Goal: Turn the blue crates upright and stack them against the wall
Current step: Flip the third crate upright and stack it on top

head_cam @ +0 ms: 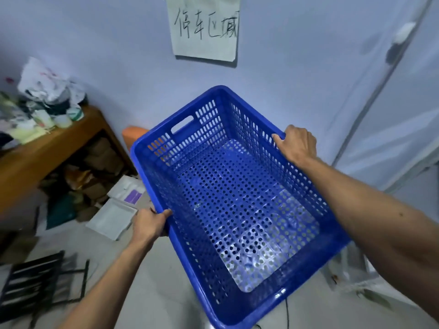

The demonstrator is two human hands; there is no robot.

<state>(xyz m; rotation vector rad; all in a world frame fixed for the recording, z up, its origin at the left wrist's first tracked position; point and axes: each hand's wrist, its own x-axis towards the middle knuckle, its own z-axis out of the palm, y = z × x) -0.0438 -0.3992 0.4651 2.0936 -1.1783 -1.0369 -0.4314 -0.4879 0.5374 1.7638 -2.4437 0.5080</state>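
A blue perforated plastic crate (pixel 228 200) fills the middle of the view, held off the floor with its open side up and nothing inside it. My left hand (pixel 149 224) grips the rim of its left long side, thumb over the edge. My right hand (pixel 297 144) grips the rim of the right long side near the far corner. The crate's far end, with a handle slot, points toward the pale wall (pixel 118 55). No other blue crate shows.
A handwritten paper sign (pixel 204 27) hangs on the wall ahead. A cluttered wooden table (pixel 42 148) stands at left with boxes under it. White trays (pixel 111 219) and a black rack (pixel 35 283) lie on the floor. An orange object (pixel 133 135) sits behind the crate.
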